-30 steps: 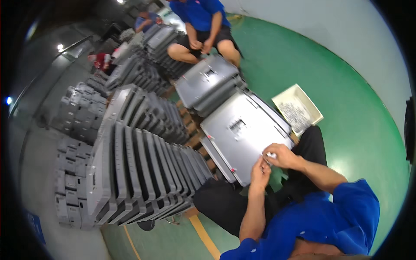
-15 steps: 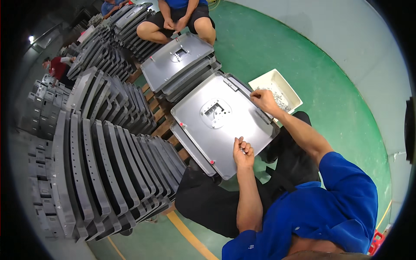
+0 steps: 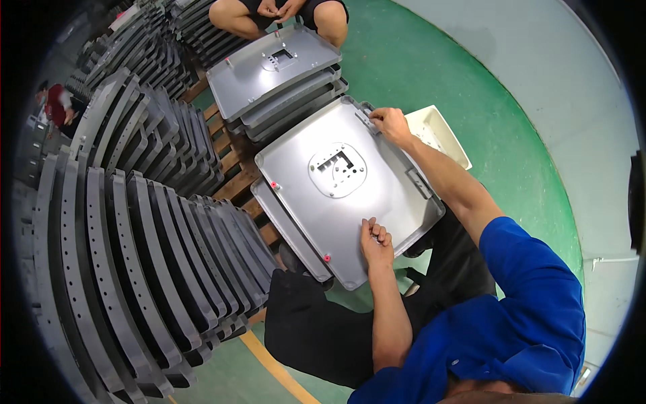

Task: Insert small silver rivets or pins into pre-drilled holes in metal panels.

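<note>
A grey sheet-metal panel (image 3: 303, 229) with a central cutout lies in front of me on a similar panel. Curled fingers close my left hand (image 3: 378, 244) above the panel's near edge; small pale metal bits seem to show in it, too small to name. My right hand (image 3: 391, 126) is pinched at the far end of the panel's right edge, beside a narrow slotted strip (image 3: 367, 122). Whatever sits between those fingertips is hidden. Two red-tipped posts, one a red post (image 3: 328, 258), stand along the panel's left side.
Behind my right hand sits a cream plastic bin (image 3: 449, 138) with small metal parts. Another panel stack (image 3: 269, 74) stands ahead, with a co-worker's hands (image 3: 281, 9) beyond it. Rows of upright grey panels (image 3: 134, 269) fill the left, beside wooden pallet slats (image 3: 237, 183).
My right hand has moved from near the bin to the far end of the panel's right edge. My left hand stays closed over the near edge. The view has shifted a little.
</note>
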A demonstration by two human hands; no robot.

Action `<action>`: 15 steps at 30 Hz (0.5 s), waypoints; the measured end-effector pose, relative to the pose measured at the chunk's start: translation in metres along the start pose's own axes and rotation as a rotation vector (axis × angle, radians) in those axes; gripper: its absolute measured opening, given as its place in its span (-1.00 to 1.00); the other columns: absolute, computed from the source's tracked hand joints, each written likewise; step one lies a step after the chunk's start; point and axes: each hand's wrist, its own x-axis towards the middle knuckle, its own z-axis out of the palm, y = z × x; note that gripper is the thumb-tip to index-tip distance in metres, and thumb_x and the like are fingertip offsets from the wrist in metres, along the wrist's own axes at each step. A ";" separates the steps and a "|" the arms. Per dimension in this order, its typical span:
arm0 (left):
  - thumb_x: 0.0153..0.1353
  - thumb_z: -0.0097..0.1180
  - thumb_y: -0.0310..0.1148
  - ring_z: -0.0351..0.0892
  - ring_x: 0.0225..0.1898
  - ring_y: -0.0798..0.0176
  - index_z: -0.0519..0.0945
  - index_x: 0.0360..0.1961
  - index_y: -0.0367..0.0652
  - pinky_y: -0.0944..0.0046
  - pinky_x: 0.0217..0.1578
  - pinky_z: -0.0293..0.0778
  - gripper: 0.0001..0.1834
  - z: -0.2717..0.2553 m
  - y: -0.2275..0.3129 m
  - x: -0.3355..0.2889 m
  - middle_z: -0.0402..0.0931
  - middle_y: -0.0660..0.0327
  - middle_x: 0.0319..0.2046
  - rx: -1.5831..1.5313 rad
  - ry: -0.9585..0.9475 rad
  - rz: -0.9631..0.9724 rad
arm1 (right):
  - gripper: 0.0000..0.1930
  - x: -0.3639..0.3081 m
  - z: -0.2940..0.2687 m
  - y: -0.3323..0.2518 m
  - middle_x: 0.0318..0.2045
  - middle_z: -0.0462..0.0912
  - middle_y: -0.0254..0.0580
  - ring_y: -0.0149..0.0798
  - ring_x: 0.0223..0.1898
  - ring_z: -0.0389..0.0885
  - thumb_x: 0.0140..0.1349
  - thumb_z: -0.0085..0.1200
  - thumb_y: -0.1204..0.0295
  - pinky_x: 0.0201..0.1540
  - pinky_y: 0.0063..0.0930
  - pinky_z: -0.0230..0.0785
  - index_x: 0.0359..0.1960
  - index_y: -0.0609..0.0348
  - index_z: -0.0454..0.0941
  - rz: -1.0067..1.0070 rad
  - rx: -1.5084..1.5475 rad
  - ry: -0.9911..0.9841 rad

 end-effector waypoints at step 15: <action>0.38 -0.02 -0.15 0.15 -0.63 0.47 0.43 -0.29 -0.19 0.48 -0.70 0.06 -0.71 -0.004 -0.001 0.011 0.20 0.37 -0.63 0.026 0.030 -0.025 | -0.80 0.022 0.026 0.007 -0.38 0.69 -0.03 0.00 -0.29 0.65 0.08 0.15 0.36 -0.12 -0.19 0.48 -0.26 0.03 0.70 -0.008 -0.094 -0.036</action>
